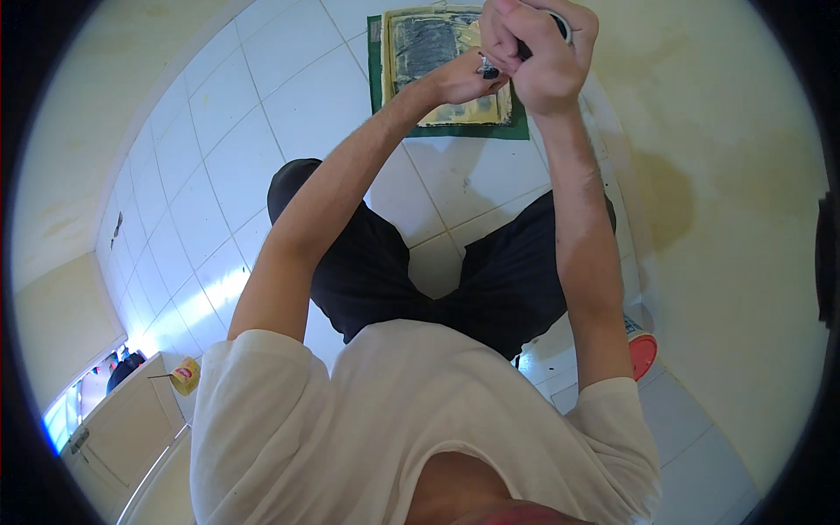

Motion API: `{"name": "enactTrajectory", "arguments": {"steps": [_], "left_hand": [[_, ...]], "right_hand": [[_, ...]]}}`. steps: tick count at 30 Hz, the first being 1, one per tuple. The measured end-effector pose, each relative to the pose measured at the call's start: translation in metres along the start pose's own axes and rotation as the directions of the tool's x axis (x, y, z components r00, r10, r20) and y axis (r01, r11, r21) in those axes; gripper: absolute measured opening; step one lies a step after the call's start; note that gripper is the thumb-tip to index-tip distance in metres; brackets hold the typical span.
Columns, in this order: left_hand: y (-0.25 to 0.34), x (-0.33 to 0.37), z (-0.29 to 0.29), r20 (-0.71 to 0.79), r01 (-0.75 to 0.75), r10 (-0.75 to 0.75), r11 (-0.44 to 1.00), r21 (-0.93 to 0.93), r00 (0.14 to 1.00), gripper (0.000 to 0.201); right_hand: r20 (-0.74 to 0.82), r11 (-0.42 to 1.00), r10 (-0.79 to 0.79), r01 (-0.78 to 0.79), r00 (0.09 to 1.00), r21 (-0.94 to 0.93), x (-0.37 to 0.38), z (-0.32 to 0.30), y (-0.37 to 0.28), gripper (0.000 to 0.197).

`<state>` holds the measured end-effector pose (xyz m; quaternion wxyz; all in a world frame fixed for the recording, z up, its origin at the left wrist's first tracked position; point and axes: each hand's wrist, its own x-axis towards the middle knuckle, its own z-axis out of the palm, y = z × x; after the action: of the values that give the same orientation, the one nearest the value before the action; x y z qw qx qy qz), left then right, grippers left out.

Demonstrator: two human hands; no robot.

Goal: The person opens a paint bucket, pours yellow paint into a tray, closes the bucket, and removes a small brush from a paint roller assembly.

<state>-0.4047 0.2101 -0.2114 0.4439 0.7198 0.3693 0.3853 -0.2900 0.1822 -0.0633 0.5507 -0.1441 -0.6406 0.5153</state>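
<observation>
My right hand (553, 74) is raised at the top of the view, its fingers wrapped round a black object with a pale rim (560, 28). Most of that object is hidden by the fingers, so I cannot tell its kind. Close beside it, my left hand (464, 79) is closed, with a small black and silvery piece (487, 66) at its fingers. What it grips, if anything, is hidden. Beyond both hands, a rectangular panel with a cream-yellow border and a streaky dark grey middle (429, 44) lies on a green sheet (455, 132). My hands cover its right part.
White floor tiles (289, 70) spread to the left. A stained cream wall (700, 219) rises close on the right. By my right elbow is a container with a red end (643, 354). A yellow tub (185, 376) stands far left near a pale cabinet or door (131, 429).
</observation>
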Motion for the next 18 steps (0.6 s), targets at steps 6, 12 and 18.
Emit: {"name": "enactTrajectory", "arguments": {"steps": [6, 12, 18], "left_hand": [[0.004, -0.003, -0.008, 0.085, 0.068, -0.089, 0.971, 0.228, 0.992, 0.023], [0.024, 0.016, 0.0, 0.09, 0.254, -0.273, 0.951, 0.179, 0.958, 0.04], [0.03, 0.003, -0.053, 0.214, -0.04, -0.045, 0.925, 0.377, 0.976, 0.048]], "right_hand": [[0.409, 0.988, 0.039, -0.096, 0.912, 0.119, 0.015, -0.02, -0.011, 0.041], [0.362, 0.929, 0.247, -0.326, 0.899, 0.176, 0.025, -0.055, -0.03, 0.033], [-0.489, 0.977, 0.107, -0.001, 0.866, 0.212, 0.032, -0.039, -0.002, 0.038]]}}
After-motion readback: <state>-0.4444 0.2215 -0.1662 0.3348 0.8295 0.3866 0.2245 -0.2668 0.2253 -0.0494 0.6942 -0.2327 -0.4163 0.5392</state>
